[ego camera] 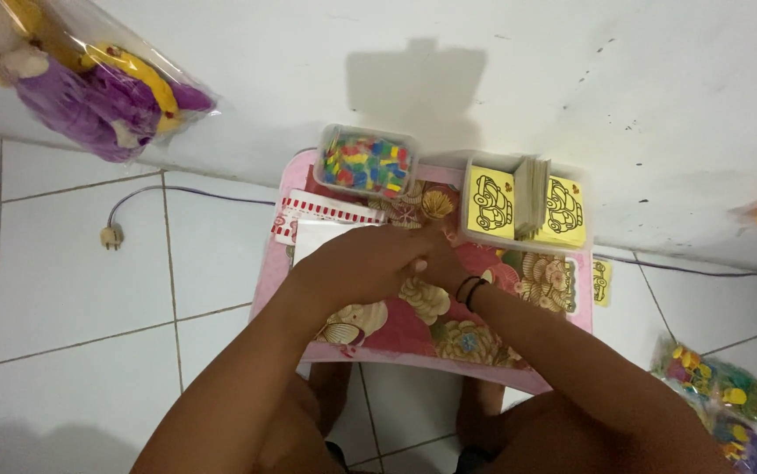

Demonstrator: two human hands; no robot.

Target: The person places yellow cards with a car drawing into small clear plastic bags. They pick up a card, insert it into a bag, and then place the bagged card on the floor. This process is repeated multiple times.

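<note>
White tiled floor (71,290) all around, one small bench (378,338) in the middle under a pink floral cover. One doll (80,83) in a clear bag, top left against the wall (purple dress, yellow hair). Two clear tubs at the bench's far edge: right tub (526,230) holding yellow picture cards, two car drawings visible; left tub (367,161) full of tiny coloured pieces, too many to count. One white paper (319,235) and one red-striped packet (321,211) lying just beside the left hand (361,263). Right hand (435,256) pressed against the left, both bunched together mid-bench; can't tell what's pinched between them. Two black bands (470,290) on the right wrist. One plug (111,236) on the floor.
</note>
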